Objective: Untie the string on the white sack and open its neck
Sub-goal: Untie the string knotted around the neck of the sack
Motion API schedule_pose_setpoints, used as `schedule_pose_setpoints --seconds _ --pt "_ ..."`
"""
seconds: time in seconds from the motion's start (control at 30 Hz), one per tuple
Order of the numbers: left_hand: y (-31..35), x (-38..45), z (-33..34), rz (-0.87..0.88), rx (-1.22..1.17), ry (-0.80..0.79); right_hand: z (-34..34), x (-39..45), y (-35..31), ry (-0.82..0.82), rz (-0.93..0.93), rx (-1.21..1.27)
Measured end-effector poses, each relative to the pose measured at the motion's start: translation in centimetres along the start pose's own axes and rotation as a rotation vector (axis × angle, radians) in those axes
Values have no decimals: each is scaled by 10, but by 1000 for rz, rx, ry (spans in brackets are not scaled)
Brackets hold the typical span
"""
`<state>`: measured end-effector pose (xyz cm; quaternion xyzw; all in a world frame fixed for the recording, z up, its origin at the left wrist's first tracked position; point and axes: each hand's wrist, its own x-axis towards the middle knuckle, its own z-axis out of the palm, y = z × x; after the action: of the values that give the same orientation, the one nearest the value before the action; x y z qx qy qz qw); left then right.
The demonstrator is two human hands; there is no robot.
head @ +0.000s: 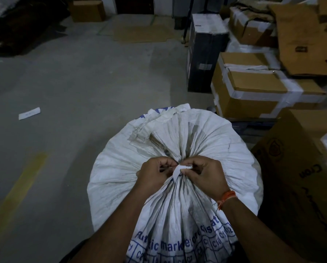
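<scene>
White woven sack (206, 141), neck gathered and tied; left hand (155, 173) and right hand (206, 175) pinch white string (178, 170) at knot; taped cartons (253, 88) at two o'clock.

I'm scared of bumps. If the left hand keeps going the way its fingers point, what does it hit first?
Probably the white string at the sack neck, then the right hand just beyond.

One sack (177, 141), one string (178, 170). Two hands: left (155, 173), right (204, 174). One paper slip (29, 113) on the floor (73, 88).
</scene>
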<state>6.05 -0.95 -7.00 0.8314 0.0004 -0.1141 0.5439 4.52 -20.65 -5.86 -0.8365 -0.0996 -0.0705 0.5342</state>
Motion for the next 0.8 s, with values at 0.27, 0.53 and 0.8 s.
schedule_pose_setpoints --seconds 0.27,0.53,0.8 --pt "2 -2 3 -6 2 66 2 0 0 -8 -19 -35" --pt "5 -4 0 12 -50 9 -1 0 0 -11 -8 -31" --pt "6 -5 2 31 -61 26 1 1 1 -14 11 -18"
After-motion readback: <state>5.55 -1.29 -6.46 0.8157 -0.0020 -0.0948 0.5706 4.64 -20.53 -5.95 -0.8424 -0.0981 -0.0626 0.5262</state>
